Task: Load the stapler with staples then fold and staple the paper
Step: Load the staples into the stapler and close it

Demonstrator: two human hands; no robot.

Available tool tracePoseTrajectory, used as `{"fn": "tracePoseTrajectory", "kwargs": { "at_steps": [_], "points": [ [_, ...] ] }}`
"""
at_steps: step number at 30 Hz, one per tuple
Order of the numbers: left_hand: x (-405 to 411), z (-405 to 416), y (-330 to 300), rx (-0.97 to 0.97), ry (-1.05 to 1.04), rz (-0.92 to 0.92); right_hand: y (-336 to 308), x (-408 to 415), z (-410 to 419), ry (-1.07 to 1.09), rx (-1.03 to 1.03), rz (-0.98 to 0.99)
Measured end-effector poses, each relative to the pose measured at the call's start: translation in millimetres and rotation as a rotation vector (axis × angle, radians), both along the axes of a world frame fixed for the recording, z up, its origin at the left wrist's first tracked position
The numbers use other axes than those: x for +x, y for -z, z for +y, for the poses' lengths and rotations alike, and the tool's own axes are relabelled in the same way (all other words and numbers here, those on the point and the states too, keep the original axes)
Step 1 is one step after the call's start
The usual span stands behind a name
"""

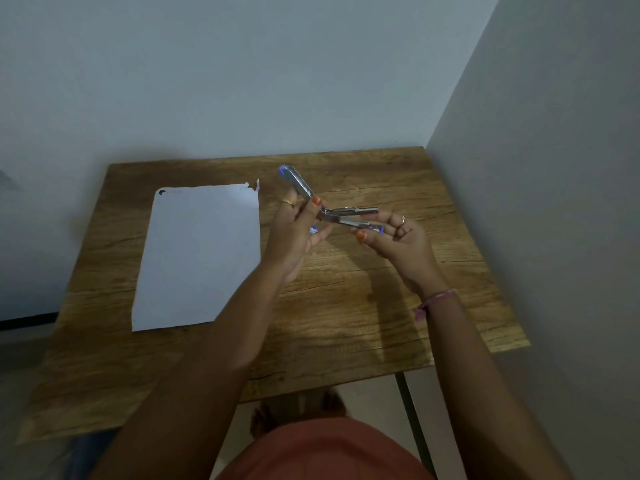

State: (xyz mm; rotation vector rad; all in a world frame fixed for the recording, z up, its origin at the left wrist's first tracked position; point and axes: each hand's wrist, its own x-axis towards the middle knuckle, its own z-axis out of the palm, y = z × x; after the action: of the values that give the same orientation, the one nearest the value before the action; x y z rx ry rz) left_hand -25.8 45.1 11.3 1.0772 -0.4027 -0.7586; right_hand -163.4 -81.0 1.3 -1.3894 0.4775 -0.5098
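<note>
A small metal stapler with blue ends is swung wide open above the wooden table. My left hand grips its raised top arm, thumb pressed near the hinge, and a small blue and white thing shows in that palm. My right hand pinches the lower base arm between thumb and fingers, while the staple channel sticks out to the right between the two. A white sheet of paper with a torn top right corner lies flat on the table's left half, apart from both hands.
The table stands in a corner, with walls close behind and on the right. Its front edge is near my body, and a dark metal leg shows under the front right. Bare wood lies between the paper and the right edge.
</note>
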Motion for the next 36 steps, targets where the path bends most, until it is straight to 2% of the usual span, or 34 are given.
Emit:
{"fn": "tracePoseTrajectory", "kwargs": {
  "at_steps": [4, 6, 9, 12, 16, 21, 25, 29, 32, 36],
  "points": [
    [-2.2, 2.5, 4.9, 0.091, 0.172, 0.037, -8.3, 5.9, -5.0, 0.032, -0.004, -0.05],
    [-8.8, 3.4, 7.7, 0.096, 0.323, 0.125, -14.2, 12.0, -7.9, 0.047, -0.068, -0.039],
    [-10.8, 4.9, 8.6, 0.055, 0.39, 0.284, -21.2, 18.3, -11.6, 0.036, -0.142, 0.021],
    [-6.6, 7.8, 6.8, 0.036, 0.457, 0.352, -22.4, 17.7, -13.0, -0.059, 0.101, 0.059],
    [-12.7, 6.2, 4.4, -0.002, 0.533, 0.456, -16.2, 19.0, 2.4, -0.241, 0.416, -0.008],
    [-17.0, 3.9, 7.2, -0.028, 0.523, 0.572, -17.2, 29.0, 18.4, -0.197, 0.605, -0.099],
    [-16.9, 3.4, 7.3, 0.01, 0.496, 0.558, -18.0, 35.0, 19.6, -0.095, 0.66, -0.08],
    [-23.2, 2.3, 8.5, 0.034, 0.414, 0.572, -18.6, 37.1, 18.0, -0.081, 0.694, -0.063],
    [-31.1, 1.7, 9.0, 0.05, 0.34, 0.509, -16.9, 36.8, 16.1, -0.092, 0.675, -0.037],
    [-45.5, -1.7, 10.3, 0.105, 0.215, 0.333, -14.1, 40.2, 16.6, -0.072, 0.699, 0.015]
  ]
}}
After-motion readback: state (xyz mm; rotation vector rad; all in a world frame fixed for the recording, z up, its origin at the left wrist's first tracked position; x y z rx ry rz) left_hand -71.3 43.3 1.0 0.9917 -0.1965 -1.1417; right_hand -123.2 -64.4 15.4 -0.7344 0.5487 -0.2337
